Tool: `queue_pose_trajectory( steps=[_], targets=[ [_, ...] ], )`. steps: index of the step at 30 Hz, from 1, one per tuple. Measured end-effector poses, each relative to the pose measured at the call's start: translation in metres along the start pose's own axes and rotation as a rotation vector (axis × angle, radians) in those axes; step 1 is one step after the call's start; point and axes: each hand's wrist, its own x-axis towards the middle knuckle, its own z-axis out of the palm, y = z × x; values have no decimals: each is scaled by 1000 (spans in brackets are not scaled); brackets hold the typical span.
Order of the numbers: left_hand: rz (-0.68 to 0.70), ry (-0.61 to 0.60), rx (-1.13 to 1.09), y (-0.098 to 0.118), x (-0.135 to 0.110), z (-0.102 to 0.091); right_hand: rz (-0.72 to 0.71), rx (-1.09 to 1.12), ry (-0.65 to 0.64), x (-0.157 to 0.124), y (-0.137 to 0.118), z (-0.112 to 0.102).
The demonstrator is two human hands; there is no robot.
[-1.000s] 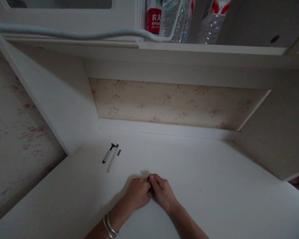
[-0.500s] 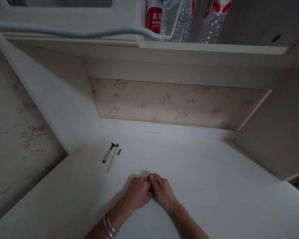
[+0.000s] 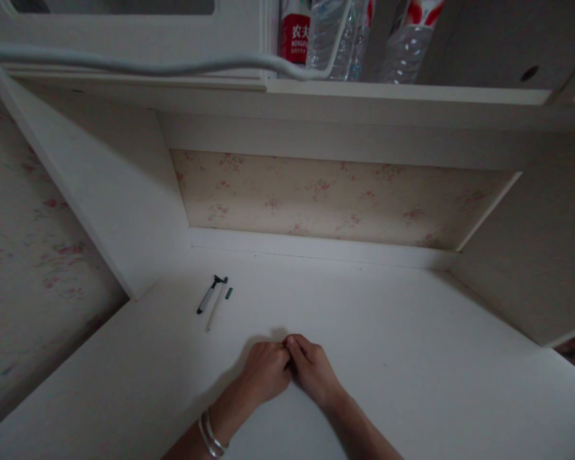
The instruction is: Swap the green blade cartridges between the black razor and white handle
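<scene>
My left hand [image 3: 267, 370] rests on the white desktop, its fingers curled into a loose fist, with two silver bangles [image 3: 211, 434] on the wrist. Against it lies my right hand [image 3: 316, 370], also closed, its thumb pressed to the knuckles of the left. No object shows in either hand; the insides of the fists are hidden. Beyond them, to the left, lie a razor [image 3: 207, 297] with a dark head and grey handle, a thin pale stick [image 3: 215, 310] and a small dark green strip [image 3: 229, 293].
The white desktop [image 3: 412, 345] runs back to a strip of flowered wallpaper [image 3: 316, 195]. Side panels [image 3: 100, 172] enclose the desk at left and right. Overhead, a shelf [image 3: 412, 94] holds plastic bottles [image 3: 407, 51], and a pale curved bar [image 3: 148, 66] crosses in front.
</scene>
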Motion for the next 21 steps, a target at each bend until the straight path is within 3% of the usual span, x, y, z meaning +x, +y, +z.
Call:
queue_pose_trajectory(
  steps=[21],
  targets=[
    [-3,18,-8,-2,1,2,-14,1,2,1,1,1]
  ],
)
